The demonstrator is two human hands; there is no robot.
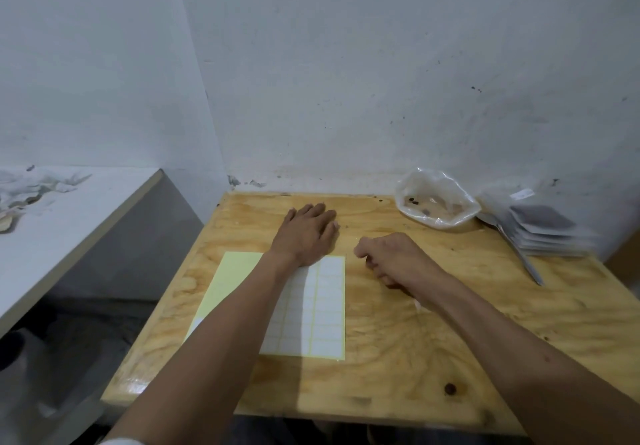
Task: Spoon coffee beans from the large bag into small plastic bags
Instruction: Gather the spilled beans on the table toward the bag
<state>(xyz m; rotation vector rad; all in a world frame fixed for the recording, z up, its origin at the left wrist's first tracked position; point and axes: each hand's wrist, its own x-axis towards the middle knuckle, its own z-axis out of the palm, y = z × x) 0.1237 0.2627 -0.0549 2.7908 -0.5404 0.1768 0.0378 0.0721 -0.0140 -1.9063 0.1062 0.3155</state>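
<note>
Left hand: flat, fingers straight on tabletop. Right hand: grip curled, contents indiscernible. Large bag, nearly empty, spoon, filled small bags: frame right. Step: likely labelling; next, reaching right.

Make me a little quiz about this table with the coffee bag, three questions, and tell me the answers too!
1. True or false: the spoon is in one of the hands.
2. Which hand lies flat on the wooden table? A) left hand B) right hand C) both
3. Fill in: the sheet of white labels lies partly under the left ____.

Key
1. False. The spoon lies on the table between the large bag and the stack of small bags; neither hand touches it.
2. A. The left hand has its fingers spread flat; the right hand's fingers are curled, and whether it holds anything cannot be seen.
3. Forearm.
</note>
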